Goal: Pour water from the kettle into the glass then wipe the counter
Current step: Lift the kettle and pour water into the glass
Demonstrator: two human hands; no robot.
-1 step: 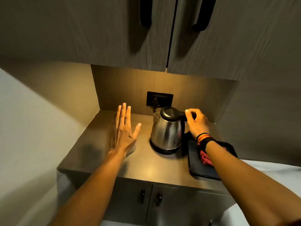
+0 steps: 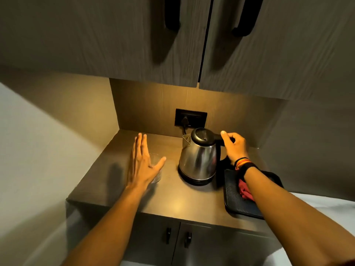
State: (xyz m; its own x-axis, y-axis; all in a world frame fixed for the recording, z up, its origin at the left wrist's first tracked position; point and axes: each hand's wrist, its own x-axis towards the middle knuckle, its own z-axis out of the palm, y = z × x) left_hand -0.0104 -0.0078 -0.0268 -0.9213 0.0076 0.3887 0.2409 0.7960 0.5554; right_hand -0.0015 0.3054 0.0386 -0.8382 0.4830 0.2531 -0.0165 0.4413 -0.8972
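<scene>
Tabletop (image 2: 172, 200): brown, matte, set in lit niche under two wall cabinet doors (image 2: 115, 45); black socket (image 2: 191, 118) on back panel, plug in. No legible writing or brand. Steel kettle (image 2: 197, 160) upright on base, centre-right. Glass (image 2: 156, 169) left of kettle, partly hidden. Black tray (image 2: 234, 194) at right edge, red cloth (image 2: 245, 190) on it. Right hand (image 2: 233, 145) curled around kettle handle. Left hand (image 2: 143, 162) flat, fingers spread wide, in front of glass; contact unclear.

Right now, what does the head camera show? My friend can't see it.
A person's right hand holds the handle of a steel kettle on a counter. The left hand is open beside a clear glass. A red cloth lies on a black tray.
</scene>
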